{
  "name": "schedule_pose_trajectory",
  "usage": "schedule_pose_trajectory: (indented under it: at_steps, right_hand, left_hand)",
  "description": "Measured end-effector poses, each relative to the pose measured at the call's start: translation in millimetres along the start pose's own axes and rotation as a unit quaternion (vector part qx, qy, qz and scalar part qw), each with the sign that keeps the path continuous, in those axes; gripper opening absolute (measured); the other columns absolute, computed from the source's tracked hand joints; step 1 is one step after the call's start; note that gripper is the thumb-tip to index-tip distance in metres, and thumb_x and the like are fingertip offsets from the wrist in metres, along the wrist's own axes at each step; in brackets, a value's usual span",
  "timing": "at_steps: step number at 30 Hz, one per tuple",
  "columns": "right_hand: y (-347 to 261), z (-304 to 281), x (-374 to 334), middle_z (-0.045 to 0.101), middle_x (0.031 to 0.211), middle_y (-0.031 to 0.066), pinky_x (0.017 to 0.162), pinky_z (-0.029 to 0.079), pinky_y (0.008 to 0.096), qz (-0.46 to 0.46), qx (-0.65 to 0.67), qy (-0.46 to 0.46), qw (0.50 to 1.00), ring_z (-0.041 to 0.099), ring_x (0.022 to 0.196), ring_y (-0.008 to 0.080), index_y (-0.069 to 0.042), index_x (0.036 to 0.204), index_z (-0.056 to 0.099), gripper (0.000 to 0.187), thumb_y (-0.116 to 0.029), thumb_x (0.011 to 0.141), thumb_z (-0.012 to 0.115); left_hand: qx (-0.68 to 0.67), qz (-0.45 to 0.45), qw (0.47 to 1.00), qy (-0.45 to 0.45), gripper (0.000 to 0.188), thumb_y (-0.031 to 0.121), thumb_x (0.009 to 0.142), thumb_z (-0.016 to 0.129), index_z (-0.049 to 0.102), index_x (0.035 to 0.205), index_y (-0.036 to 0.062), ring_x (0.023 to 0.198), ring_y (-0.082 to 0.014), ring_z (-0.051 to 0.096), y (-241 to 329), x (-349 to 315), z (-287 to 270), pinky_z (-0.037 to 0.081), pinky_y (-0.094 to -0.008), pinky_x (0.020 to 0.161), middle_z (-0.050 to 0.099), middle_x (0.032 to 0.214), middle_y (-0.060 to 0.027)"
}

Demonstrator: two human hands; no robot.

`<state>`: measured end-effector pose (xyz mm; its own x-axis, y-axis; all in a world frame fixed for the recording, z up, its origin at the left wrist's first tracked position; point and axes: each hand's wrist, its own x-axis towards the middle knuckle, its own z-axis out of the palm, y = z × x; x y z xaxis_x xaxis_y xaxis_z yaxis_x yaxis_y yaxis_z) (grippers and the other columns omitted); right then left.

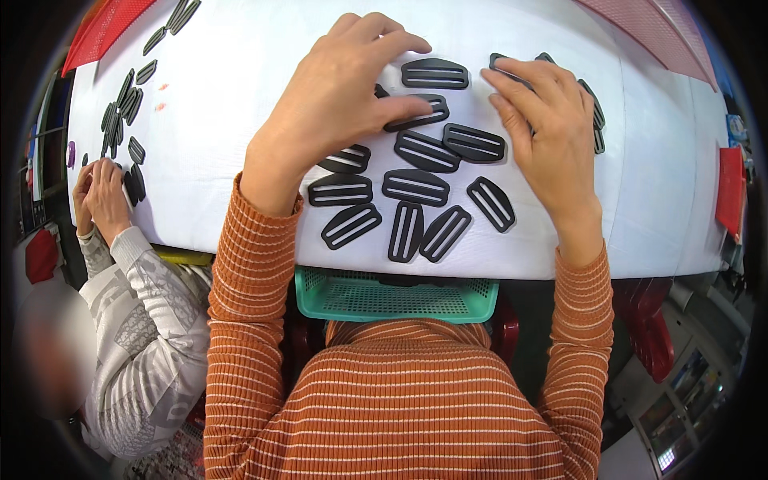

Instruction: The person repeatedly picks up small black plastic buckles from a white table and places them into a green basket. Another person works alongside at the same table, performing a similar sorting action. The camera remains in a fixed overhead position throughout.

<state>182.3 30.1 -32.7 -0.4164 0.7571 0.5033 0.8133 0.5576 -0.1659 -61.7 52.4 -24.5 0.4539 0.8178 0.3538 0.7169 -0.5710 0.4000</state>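
Observation:
Several black plastic strap slider buckles (416, 187), each with two long slots, lie loosely on the white tabletop (240, 88) in front of me. My left hand (344, 84) reaches over the far left of this group, fingers spread and thumb resting on one buckle (428, 118). A flat buckle (434, 74) lies just right of its fingertips. At the far right, my right hand (544, 104) has its fingers stretched over another buckle (500, 61), partly covering it. More buckles (596, 112) show beyond that hand, partly hidden.
A green plastic basket (396, 296) sits below the table's near edge, against my body. To the left, a co-worker's hands (104, 188) are at another group of buckles (120, 108). Red mesh baskets (104, 32) stand at the far corners. A red stool (644, 328) is at lower right.

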Motion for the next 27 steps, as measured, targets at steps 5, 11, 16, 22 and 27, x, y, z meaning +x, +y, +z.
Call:
schedule_pose_trajectory:
  at_steps: [5, 11, 16, 22, 27]
  right_hand:
    - [-20.5, -15.6, -9.9, 0.068, 0.100, -0.0043, 0.089, 0.039, 0.0384, -0.007, 0.086, -0.036, 0.996, 0.058, 0.099, 0.0196, -0.014, 0.095, 0.077, 0.016, -0.020, 0.080, 0.078]
    - [-16.1, -15.9, -24.6, 0.068, 0.101, -0.0030, 0.090, 0.039, 0.0390, 0.008, 0.011, -0.028, 1.000, 0.058, 0.100, 0.0214, -0.014, 0.095, 0.077, 0.018, -0.018, 0.078, 0.079]
    - [-46.7, -27.9, -42.1, 0.067, 0.104, -0.0020, 0.088, 0.040, 0.0388, 0.018, 0.091, -0.041, 0.995, 0.058, 0.101, 0.0215, -0.015, 0.097, 0.076, 0.023, -0.013, 0.075, 0.079]
    - [-75.0, -39.2, -76.3, 0.064, 0.110, -0.0014, 0.091, 0.038, 0.0399, -0.003, 0.153, -0.121, 0.981, 0.055, 0.102, 0.0234, -0.017, 0.101, 0.077, 0.031, -0.022, 0.071, 0.082]
    - [-65.7, -45.7, -96.3, 0.066, 0.114, -0.0021, 0.092, 0.039, 0.0380, 0.039, 0.123, -0.084, 0.988, 0.054, 0.104, 0.0234, -0.017, 0.108, 0.076, 0.035, -0.019, 0.073, 0.080]
  left_hand:
    - [0.037, 0.012, 0.998, 0.039, 0.037, 0.020, 0.078, 0.083, 0.073, 0.111, 0.0069, 0.098, -0.0192, 0.063, -1.0, -0.4, 5.4, 0.051, -0.0335, 0.083, 0.069, 0.107, -0.0041]
    - [-0.020, -0.024, 0.998, 0.060, 0.039, 0.019, 0.082, 0.078, 0.066, 0.116, 0.0035, 0.107, -0.0323, 0.060, -5.1, 2.3, -11.1, 0.049, -0.0408, 0.093, 0.064, 0.109, -0.0153]
    - [-0.030, -0.062, 0.970, 0.232, 0.025, 0.012, 0.083, 0.078, 0.074, 0.107, 0.0053, 0.086, -0.0134, 0.063, 7.5, -29.6, -32.7, 0.049, -0.0285, 0.075, 0.072, 0.099, -0.0028]
    - [-0.016, -0.147, 0.969, 0.200, 0.023, -0.006, 0.079, 0.074, 0.077, 0.099, 0.0054, 0.076, -0.0174, 0.064, 44.4, -108.8, -28.6, 0.051, -0.0271, 0.070, 0.070, 0.091, -0.0090]
    - [-0.028, -0.168, 0.970, 0.173, 0.024, -0.008, 0.075, 0.076, 0.076, 0.096, 0.0040, 0.078, -0.0212, 0.062, 77.1, -150.7, -21.4, 0.050, -0.0303, 0.066, 0.068, 0.087, -0.0082]
